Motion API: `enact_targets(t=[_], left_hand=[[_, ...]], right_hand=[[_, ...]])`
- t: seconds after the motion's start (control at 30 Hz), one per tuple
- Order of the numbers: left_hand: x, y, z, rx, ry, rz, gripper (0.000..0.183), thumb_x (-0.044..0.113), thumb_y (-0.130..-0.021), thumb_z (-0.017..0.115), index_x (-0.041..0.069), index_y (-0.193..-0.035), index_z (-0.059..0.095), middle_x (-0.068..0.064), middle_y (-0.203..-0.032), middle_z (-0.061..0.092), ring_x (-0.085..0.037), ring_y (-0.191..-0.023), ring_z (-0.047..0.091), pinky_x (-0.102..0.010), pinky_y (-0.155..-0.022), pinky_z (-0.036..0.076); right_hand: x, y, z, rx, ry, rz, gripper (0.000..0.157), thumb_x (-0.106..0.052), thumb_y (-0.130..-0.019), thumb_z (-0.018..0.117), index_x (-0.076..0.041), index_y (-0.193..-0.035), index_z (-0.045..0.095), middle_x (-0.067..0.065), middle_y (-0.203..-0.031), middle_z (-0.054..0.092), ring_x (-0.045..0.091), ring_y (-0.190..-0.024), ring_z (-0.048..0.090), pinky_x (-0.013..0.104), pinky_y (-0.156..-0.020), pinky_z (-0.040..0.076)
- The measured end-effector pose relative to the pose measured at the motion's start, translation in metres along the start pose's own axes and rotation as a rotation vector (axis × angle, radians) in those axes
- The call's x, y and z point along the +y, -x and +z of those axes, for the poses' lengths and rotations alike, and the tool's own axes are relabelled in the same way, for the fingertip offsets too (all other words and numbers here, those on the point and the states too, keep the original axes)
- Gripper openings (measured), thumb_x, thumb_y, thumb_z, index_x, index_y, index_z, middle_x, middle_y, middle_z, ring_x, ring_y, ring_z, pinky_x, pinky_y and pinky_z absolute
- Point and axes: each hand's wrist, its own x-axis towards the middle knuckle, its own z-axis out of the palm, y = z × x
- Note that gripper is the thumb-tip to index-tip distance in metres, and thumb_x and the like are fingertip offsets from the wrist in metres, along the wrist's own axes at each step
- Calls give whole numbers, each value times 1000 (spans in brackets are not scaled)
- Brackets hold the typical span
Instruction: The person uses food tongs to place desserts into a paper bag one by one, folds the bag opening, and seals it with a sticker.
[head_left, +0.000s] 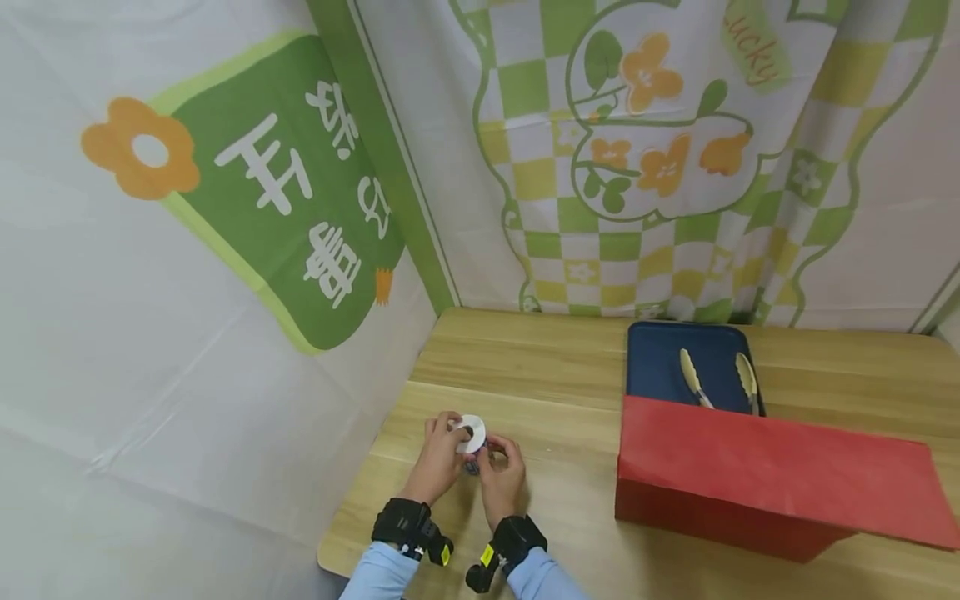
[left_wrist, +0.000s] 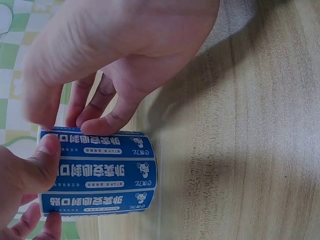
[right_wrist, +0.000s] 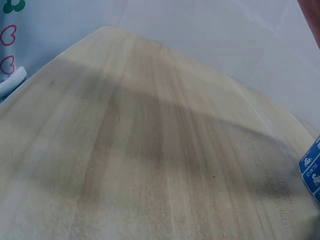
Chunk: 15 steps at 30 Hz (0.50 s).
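A roll of blue stickers (left_wrist: 102, 172) printed with white lettering stands on end on the table, its white top face and dark core hole seen in the head view. My left hand (head_left: 441, 457) grips it from the left, with the thumb over the top edge by the hole. From the right, my right hand (head_left: 502, 482) holds the roll's side between curled fingers and thumb; part of that contact is hidden. In the left wrist view the thumb and fingers of the right hand (left_wrist: 120, 55) touch the printed labels. Only a sliver of the roll (right_wrist: 312, 170) enters the right wrist view.
Right of the hands, a red box-like object (head_left: 750, 467) lies along the wooden table (head_left: 555, 358). Behind it a dark blue tray (head_left: 652, 358) carries tongs (head_left: 693, 379) with pale tips. A white printed curtain (head_left: 225, 400) hangs by the table's left edge.
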Motion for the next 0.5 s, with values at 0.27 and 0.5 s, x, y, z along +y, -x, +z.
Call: enact_targets(t=[0.27, 0.5], left_hand=[[-3, 1, 2, 49, 30, 37, 19, 10, -75, 78, 1, -89, 69, -17, -121, 51, -33, -106, 43, -44, -82, 51], [0, -3, 8, 60, 34, 49, 20, 9, -72, 80, 0, -86, 69, -17, -118, 52, -33, -105, 45, -46, -82, 50]], right_hand=[[8, 0, 2, 5, 16, -20, 19, -3, -86, 66, 2, -104, 66, 20, -103, 63, 34, -96, 60, 37, -77, 56], [26, -5, 2, 50, 72, -84, 14, -3, -86, 66, -1, -100, 67, 17, -102, 64, 27, -92, 61, 28, -70, 56]])
